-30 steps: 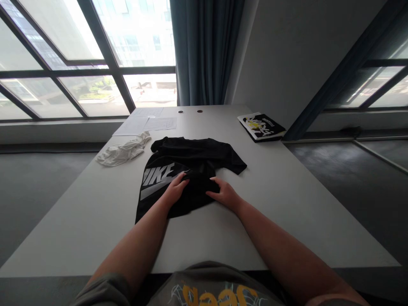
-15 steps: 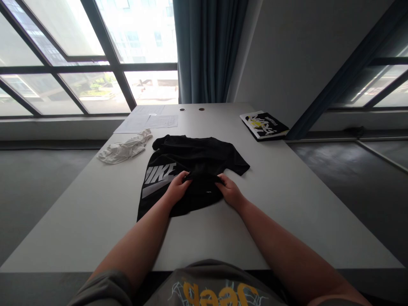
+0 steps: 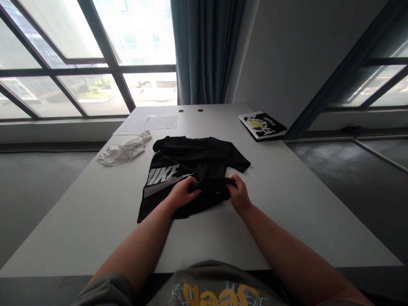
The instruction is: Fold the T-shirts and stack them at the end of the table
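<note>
A black T-shirt point(image 3: 204, 155) with large white and grey lettering lies spread and partly bunched on the white table point(image 3: 287, 221). My left hand point(image 3: 183, 193) pinches the shirt's cloth beside the lettering, at its near part. On the right, my right hand point(image 3: 238, 191) grips the near right edge of the same shirt. Between both hands the fabric is gathered into a raised fold. A small white mark shows on the cloth near my right hand.
A crumpled white cloth point(image 3: 124, 151) lies left of the shirt. Sheets of paper point(image 3: 146, 123) rest at the back left. A black and white book or box point(image 3: 263, 126) sits at the back right. Two round holes show near the far edge, before a blue curtain point(image 3: 207, 51).
Both hands have moved right with the cloth in their grip. More of the shirt's lettering shows, and the fold between the hands is stretched wider and shifted right.
</note>
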Motion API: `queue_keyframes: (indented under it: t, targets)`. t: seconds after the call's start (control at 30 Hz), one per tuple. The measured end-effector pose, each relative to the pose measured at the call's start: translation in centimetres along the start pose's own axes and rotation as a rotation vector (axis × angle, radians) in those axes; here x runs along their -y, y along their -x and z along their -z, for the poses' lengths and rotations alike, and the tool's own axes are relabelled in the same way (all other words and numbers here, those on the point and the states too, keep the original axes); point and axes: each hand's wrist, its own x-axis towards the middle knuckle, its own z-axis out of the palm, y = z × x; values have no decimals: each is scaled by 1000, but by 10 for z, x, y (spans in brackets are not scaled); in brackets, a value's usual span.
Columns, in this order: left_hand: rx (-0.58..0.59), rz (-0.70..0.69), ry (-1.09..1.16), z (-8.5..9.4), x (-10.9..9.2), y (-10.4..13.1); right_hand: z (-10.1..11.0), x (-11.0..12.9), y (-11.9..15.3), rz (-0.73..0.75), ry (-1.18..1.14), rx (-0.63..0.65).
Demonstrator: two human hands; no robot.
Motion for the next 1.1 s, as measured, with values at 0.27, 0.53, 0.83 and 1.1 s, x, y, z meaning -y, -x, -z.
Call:
queue_keyframes:
  t: [0.27,0.53,0.83,1.1]
  targets:
    - [-60,-69,-109,1,-1,-1,20,26,27,101,64,535]
    - [10,-17,128,4,-1,-1,11,27,51,166,187,591]
    - [388,-14,569,29,-13,5,2,4,12,236,507,223]
    - [-120,174,136,1,12,-3,3,-31,-37,170,883,252]
